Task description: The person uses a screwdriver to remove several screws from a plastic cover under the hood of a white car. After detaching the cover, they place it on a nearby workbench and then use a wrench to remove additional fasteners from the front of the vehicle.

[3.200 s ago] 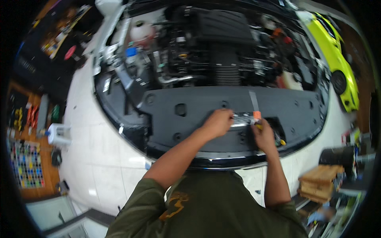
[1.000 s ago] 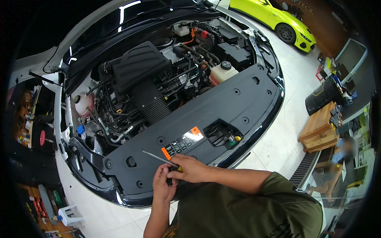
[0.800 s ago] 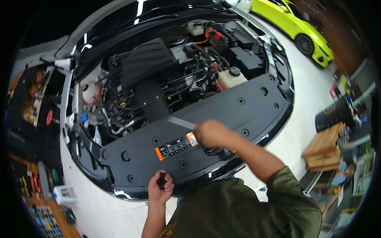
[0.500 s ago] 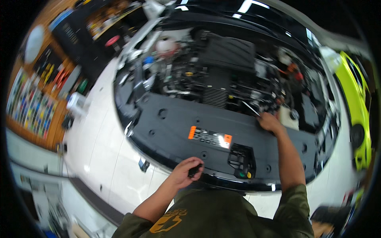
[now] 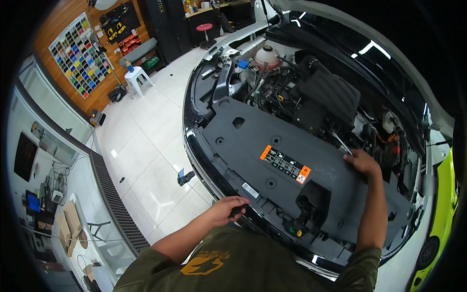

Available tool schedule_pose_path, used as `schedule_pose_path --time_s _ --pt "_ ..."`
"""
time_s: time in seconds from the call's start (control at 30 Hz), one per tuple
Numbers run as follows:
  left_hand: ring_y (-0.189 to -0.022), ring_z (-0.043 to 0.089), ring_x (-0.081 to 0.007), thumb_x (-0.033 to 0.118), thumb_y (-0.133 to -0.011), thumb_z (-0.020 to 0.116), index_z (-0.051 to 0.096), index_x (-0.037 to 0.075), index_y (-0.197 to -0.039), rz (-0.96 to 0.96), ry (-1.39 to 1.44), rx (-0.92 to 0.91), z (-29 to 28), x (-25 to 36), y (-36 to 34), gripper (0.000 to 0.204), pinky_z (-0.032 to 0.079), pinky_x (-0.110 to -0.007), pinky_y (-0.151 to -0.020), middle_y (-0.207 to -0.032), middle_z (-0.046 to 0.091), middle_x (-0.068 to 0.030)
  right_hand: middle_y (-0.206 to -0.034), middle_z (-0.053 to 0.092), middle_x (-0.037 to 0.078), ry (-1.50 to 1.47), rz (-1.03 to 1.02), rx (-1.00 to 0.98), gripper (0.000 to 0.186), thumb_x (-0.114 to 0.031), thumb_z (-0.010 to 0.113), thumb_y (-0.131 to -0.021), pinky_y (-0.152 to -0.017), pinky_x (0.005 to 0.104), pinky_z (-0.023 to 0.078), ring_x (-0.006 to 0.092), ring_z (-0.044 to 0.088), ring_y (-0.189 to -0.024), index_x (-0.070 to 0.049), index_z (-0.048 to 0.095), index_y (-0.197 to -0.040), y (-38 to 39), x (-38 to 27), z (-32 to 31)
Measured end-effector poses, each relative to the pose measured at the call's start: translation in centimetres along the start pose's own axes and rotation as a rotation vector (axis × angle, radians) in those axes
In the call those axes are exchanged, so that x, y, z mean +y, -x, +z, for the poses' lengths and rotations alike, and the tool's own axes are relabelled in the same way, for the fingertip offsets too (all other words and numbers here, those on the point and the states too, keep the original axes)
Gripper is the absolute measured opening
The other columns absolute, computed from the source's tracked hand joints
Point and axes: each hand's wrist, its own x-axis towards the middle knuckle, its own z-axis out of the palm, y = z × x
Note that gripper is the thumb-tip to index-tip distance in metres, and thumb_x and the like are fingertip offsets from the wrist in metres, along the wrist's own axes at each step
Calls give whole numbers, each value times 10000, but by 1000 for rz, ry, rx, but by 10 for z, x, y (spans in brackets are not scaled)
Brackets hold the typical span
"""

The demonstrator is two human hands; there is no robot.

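A wide black plastic cover panel lies across the front of the open engine bay, with an orange-and-black label and several round holes. My right hand is over its rear right part, closed round a slim silver metal tool whose far end points toward the engine. In front of the bumper edge, my left hand is curled round small black pieces, mostly hidden by the fingers; their kind cannot be made out.
Behind the panel sit the engine cover and a coolant tank. The raised hood hangs above. A dark crumpled packet lies on the tiled floor, a white stool stands farther left, and a yellow-green car is at right.
The view has swung left, so the car appears farther right. My right hand still holds the silver tool, and my left remains curled round the black pieces.
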Motion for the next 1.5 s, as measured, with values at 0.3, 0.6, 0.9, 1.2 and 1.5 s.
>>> schedule_pose_path --time_s 0.3,0.6,0.9,1.2,1.5 --pt "-591 482 -145 211 -938 578 591 23 -981 44 214 -208 -19 16 -13 193 367 -250 -493 -816 568 -74 -1094 629 258 124 -10 -43 550 -472 469 -955 -945 437 424 405 579 -1076 44 648 -1022 -13 39 59" --pt "-597 487 -147 229 -911 600 602 74 -893 102 530 -261 -68 104 -15 156 360 -237 -481 -775 566 -55 -872 643 296 144 69 382 348 -298 467 -976 -802 540 448 475 609 -887 7 562 -1114 25 -33 73" --pt "-611 493 -133 193 -881 598 579 73 -869 203 266 -281 -114 285 -93 122 360 -241 -498 -740 552 -26 -911 675 186 -139 -495 301 472 -105 513 -912 -806 445 504 402 650 -880 -17 439 -1370 6 -219 112" --pt "-559 474 -75 231 -920 639 632 43 -904 345 -628 -142 -166 388 -151 189 355 -212 -486 -678 541 5 -931 647 262 -109 -72 105 552 -70 483 -885 -768 511 495 446 628 -826 -106 396 -1429 -83 -378 159" --pt "-786 646 -335 169 -878 595 666 74 -1082 987 -1739 -412 -152 409 -198 235 513 -421 -700 -911 662 -158 -960 661 247 -102 61 70 584 11 492 -818 -812 485 512 401 650 -912 -56 448 -1396 -151 -415 169"
